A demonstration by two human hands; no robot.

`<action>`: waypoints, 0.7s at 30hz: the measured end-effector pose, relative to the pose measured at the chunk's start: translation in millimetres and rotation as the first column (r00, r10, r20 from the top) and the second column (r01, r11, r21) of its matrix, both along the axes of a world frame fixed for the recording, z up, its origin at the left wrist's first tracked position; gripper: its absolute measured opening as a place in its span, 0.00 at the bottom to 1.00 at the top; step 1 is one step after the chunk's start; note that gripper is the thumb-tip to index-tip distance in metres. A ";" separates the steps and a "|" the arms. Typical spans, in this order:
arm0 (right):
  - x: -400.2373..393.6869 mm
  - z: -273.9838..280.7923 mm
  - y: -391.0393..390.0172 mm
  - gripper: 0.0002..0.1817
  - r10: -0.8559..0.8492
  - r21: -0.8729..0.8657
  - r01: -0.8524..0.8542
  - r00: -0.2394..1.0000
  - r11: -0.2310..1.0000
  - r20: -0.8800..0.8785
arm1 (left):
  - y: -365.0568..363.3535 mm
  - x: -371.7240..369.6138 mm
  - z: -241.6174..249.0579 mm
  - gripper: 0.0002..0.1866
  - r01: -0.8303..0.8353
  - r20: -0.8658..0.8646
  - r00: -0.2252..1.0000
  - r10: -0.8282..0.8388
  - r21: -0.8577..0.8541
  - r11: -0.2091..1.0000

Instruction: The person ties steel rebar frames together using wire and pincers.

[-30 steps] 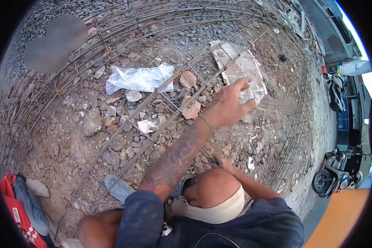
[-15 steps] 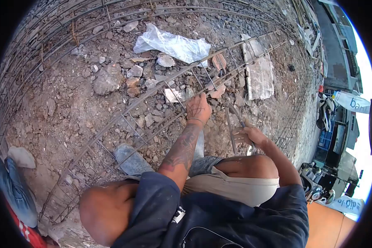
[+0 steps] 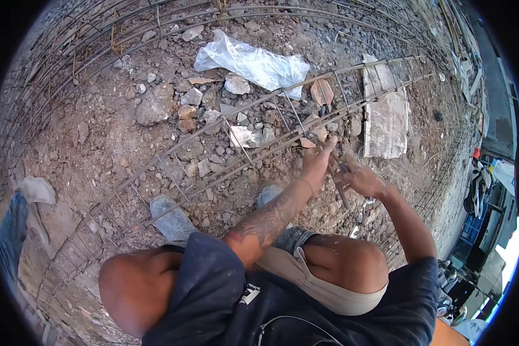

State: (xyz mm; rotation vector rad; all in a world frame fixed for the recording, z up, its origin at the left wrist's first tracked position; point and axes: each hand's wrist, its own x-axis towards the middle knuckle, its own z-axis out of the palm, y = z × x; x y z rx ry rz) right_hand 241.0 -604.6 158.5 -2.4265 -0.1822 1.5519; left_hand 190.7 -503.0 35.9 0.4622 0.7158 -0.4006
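A long, narrow rebar cage point(image 3: 258, 154) with thin cross ties lies slantwise over the rubble before me. My right hand point(image 3: 363, 180) is closed around the dark metal handles of what look like pincers point(image 3: 342, 196), to the right of my left hand. My left hand point(image 3: 317, 166) is closed close to the cage's near bar, thumb raised; what its fingers grip, if anything, is hidden. The head of the pincers is partly covered by my hands.
A clear plastic sheet point(image 3: 254, 64) and a pale flat board point(image 3: 386, 124) lie beyond the cage. Broken stones point(image 3: 155, 106) are scattered about. More bent rebar point(image 3: 98, 34) curves along the far left. My dusty boot point(image 3: 172, 216) rests beside the cage; parked motorbikes point(image 3: 477, 184) stand far right.
My left hand has moved right along the near bar, close to my right hand. The pincers' spread handles have come together in my right hand. The view has shifted slightly.
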 end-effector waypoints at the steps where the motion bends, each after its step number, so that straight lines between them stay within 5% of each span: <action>1: 3.5 1.3 -3.2 0.19 -0.047 0.091 0.048 0.999 0.995 -0.009 | -2.1 2.8 9.4 0.17 0.001 0.000 1.000 -0.001 -0.019 1.000; 6: 6.1 -6.7 -21.8 0.20 0.107 0.118 -0.106 0.994 0.987 -0.002 | -15.1 -0.1 7.5 0.17 0.091 -0.021 0.996 -0.092 -0.045 0.995; 8: 1.4 -1.6 -18.9 0.19 -0.066 0.134 0.077 0.994 0.988 -0.084 | -22.9 -2.3 2.4 0.16 -0.011 -0.008 1.000 0.011 0.001 1.000; 10: 8.1 5.4 -11.1 0.19 -0.044 0.185 0.056 0.996 0.981 -0.073 | -26.1 0.1 -9.4 0.15 -0.041 -0.002 0.999 0.041 -0.030 0.999; 14: 14.7 -0.6 -11.0 0.22 0.207 0.082 -0.210 0.977 0.974 0.045 | -20.1 6.8 -6.5 0.15 -0.045 -0.009 0.999 0.044 -0.069 0.997; 18: 6.6 5.5 -0.6 0.23 0.117 0.080 -0.129 0.984 0.988 0.136 | -24.9 6.0 -5.1 0.16 -0.143 -0.037 0.989 0.140 -0.090 0.986; 20: 4.7 22.9 13.4 0.27 -0.219 -0.163 0.207 0.974 0.965 -0.059 | -24.7 4.4 -4.8 0.16 -0.146 -0.057 0.989 0.138 -0.152 0.978; 21: 1.8 17.2 3.6 0.26 -0.352 -0.128 0.335 0.925 0.933 -0.142 | -25.1 3.4 -4.0 0.17 -0.156 -0.062 0.987 0.149 -0.146 0.977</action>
